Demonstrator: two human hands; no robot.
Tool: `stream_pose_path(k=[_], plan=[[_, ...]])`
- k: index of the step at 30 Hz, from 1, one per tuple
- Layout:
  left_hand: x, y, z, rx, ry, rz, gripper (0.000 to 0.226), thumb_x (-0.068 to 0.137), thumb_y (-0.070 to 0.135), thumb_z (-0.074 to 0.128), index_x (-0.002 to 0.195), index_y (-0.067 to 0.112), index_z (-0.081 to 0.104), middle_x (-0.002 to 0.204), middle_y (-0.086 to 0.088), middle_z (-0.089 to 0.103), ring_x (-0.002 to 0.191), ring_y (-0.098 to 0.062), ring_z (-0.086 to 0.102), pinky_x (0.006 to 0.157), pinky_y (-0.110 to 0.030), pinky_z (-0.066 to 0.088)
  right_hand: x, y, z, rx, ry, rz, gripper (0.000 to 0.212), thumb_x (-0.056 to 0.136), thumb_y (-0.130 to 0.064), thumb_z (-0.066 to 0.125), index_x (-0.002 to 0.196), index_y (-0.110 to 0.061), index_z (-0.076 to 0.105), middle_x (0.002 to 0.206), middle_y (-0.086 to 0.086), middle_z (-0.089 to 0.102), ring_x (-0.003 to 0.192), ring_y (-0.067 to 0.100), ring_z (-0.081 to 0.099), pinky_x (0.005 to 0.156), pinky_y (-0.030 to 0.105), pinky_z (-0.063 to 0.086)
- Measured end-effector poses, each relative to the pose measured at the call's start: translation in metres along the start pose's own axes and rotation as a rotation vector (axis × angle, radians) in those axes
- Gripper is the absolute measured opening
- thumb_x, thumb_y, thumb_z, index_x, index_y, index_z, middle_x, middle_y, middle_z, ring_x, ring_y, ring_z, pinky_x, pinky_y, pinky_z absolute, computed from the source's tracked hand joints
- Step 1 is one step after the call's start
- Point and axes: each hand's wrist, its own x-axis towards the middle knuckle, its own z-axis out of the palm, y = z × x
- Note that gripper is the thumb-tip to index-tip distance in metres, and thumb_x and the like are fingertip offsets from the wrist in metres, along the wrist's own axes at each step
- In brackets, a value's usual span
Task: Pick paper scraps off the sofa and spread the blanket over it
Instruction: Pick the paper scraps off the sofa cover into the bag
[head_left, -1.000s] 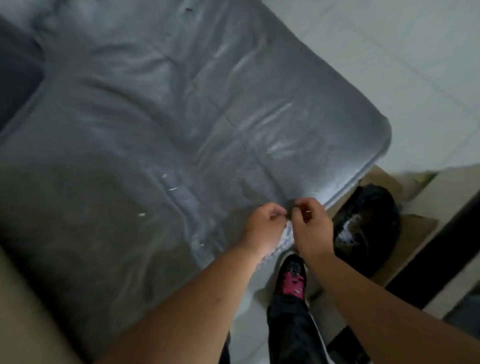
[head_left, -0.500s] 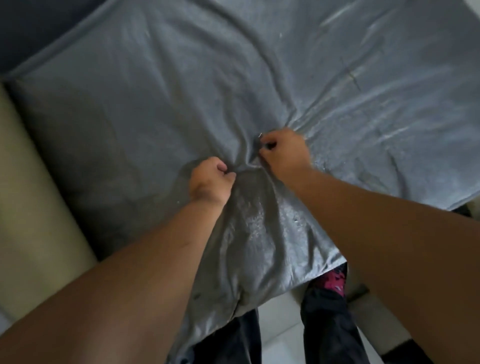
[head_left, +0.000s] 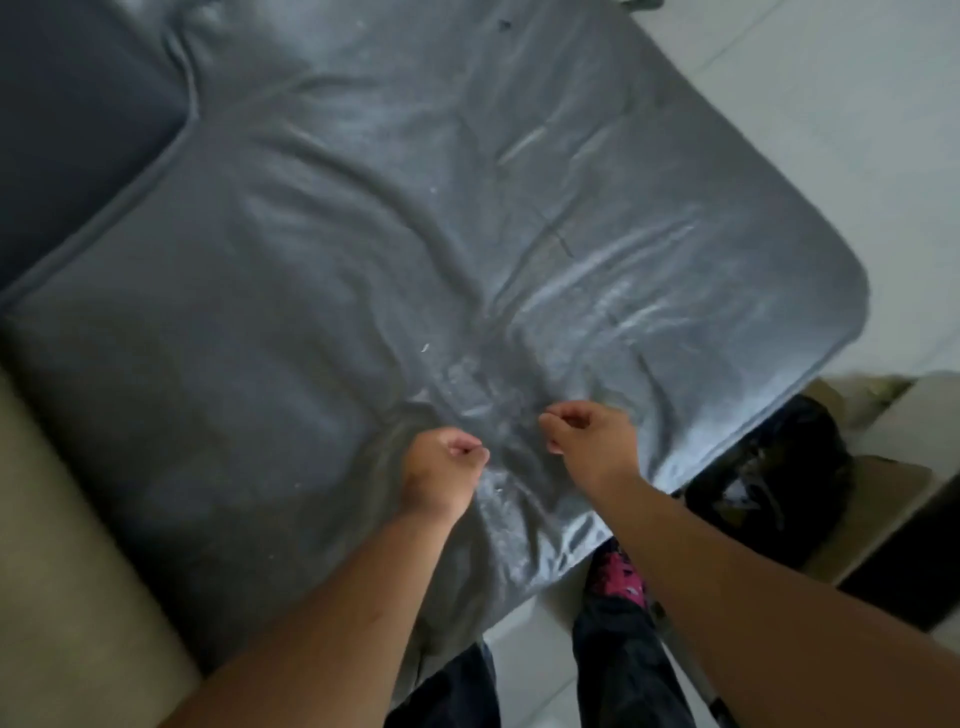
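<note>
A grey blanket (head_left: 363, 249) lies spread over the sofa seat, creased in the middle, its near edge hanging over the front. My left hand (head_left: 444, 470) is a closed fist gripping a bunch of the fabric near that edge, and folds run into it. My right hand (head_left: 592, 434) hovers just to its right with curled fingers, thumb and forefinger pinched; no fabric shows in it. Small white paper scraps (head_left: 425, 347) dot the blanket's surface.
A dark sofa cushion (head_left: 67, 104) shows at top left and a beige sofa arm (head_left: 62, 571) at lower left. A black bag (head_left: 769, 467) sits on cardboard on the white tiled floor (head_left: 831, 130) to the right. My pink shoe (head_left: 618, 571) stands below the blanket's edge.
The view has pulled back and the blanket lies flatter and wider. My hands have come back toward the front edge and apart, and the right hand's grip on the bunched fabric has loosened.
</note>
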Motion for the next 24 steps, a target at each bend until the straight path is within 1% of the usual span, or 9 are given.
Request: stream_pose_path(k=[3, 5, 7, 9, 13, 16, 18, 21, 24], plan=[[-0.034, 0.025, 0.076, -0.064, -0.146, 0.007, 0.024, 0.075, 0.0, 0.07, 0.06, 0.017, 0.064, 0.051, -0.005, 0.062, 0.046, -0.018, 0.056, 0.055, -0.033, 0.051, 0.0, 0.024, -0.065, 0.122, 0.133, 0.081, 0.021, 0.075, -0.021, 0.076, 0.057, -0.029, 0.07, 0.049, -0.008, 0.068, 0.049, 0.007, 0.064, 0.057, 0.023, 0.054], [-0.053, 0.042, 0.128, -0.098, -0.224, 0.025, 0.026, 0.076, -0.002, 0.069, 0.06, 0.018, 0.064, 0.044, 0.004, 0.061, 0.042, -0.009, 0.055, 0.048, -0.024, 0.048, 0.003, 0.038, -0.105, 0.243, 0.221, 0.137, 0.016, 0.076, -0.021, 0.076, 0.061, -0.026, 0.071, 0.053, -0.004, 0.069, 0.053, 0.011, 0.065, 0.058, 0.027, 0.054], [-0.071, 0.059, 0.192, -0.123, -0.327, 0.028, 0.024, 0.078, -0.001, 0.069, 0.062, 0.017, 0.064, 0.045, 0.005, 0.062, 0.042, -0.005, 0.055, 0.045, -0.019, 0.047, 0.014, 0.06, -0.151, 0.337, 0.347, 0.187, 0.01, 0.077, -0.019, 0.075, 0.068, -0.022, 0.072, 0.052, -0.005, 0.069, 0.048, 0.006, 0.062, 0.051, 0.021, 0.05], [-0.087, 0.069, 0.264, -0.085, -0.441, 0.022, 0.019, 0.078, 0.005, 0.071, 0.065, 0.018, 0.065, 0.053, 0.004, 0.065, 0.049, -0.009, 0.058, 0.051, -0.022, 0.052, 0.03, 0.09, -0.202, 0.406, 0.484, 0.232, 0.003, 0.078, -0.02, 0.075, 0.075, -0.019, 0.074, 0.055, -0.006, 0.071, 0.048, 0.003, 0.063, 0.047, 0.018, 0.049], [-0.085, 0.055, 0.369, 0.067, -0.518, 0.033, 0.018, 0.078, 0.007, 0.069, 0.065, 0.018, 0.064, 0.052, 0.005, 0.066, 0.048, -0.008, 0.059, 0.053, -0.025, 0.054, 0.061, 0.151, -0.261, 0.529, 0.639, 0.383, 0.007, 0.082, -0.014, 0.07, 0.088, -0.01, 0.073, 0.076, 0.006, 0.072, 0.061, 0.015, 0.064, 0.059, 0.026, 0.054], [-0.073, 0.035, 0.42, 0.188, -0.526, 0.009, 0.01, 0.084, 0.008, 0.062, 0.077, 0.013, 0.067, 0.085, -0.018, 0.073, 0.075, -0.027, 0.067, 0.081, -0.044, 0.058, 0.08, 0.192, -0.278, 0.596, 0.586, 0.505, 0.013, 0.086, -0.002, 0.06, 0.088, -0.011, 0.069, 0.086, 0.01, 0.07, 0.076, 0.022, 0.065, 0.069, 0.033, 0.056], [-0.065, 0.021, 0.44, 0.234, -0.504, -0.011, 0.012, 0.083, 0.004, 0.061, 0.079, 0.013, 0.068, 0.095, -0.024, 0.072, 0.087, -0.033, 0.066, 0.09, -0.051, 0.055, 0.087, 0.214, -0.284, 0.585, 0.6, 0.534, 0.022, 0.083, 0.003, 0.059, 0.081, -0.018, 0.067, 0.083, 0.006, 0.069, 0.08, 0.024, 0.066, 0.069, 0.033, 0.057], [-0.066, 0.013, 0.442, 0.286, -0.442, -0.008, 0.021, 0.072, 0.009, 0.071, 0.059, 0.022, 0.062, 0.074, -0.01, 0.069, 0.078, -0.032, 0.067, 0.082, -0.048, 0.059, 0.091, 0.226, -0.287, 0.567, 0.674, 0.526, 0.018, 0.081, 0.0, 0.062, 0.074, -0.017, 0.065, 0.074, 0.003, 0.065, 0.081, 0.028, 0.068, 0.075, 0.041, 0.061], [-0.076, 0.016, 0.436, 0.301, -0.487, 0.012, 0.016, 0.075, 0.014, 0.07, 0.063, 0.023, 0.064, 0.072, -0.003, 0.068, 0.077, -0.027, 0.066, 0.079, -0.041, 0.059, 0.084, 0.223, -0.287, 0.522, 0.634, 0.503, 0.012, 0.08, -0.014, 0.068, 0.073, -0.02, 0.06, 0.074, 0.003, 0.064, 0.07, 0.023, 0.062, 0.077, 0.051, 0.059]])
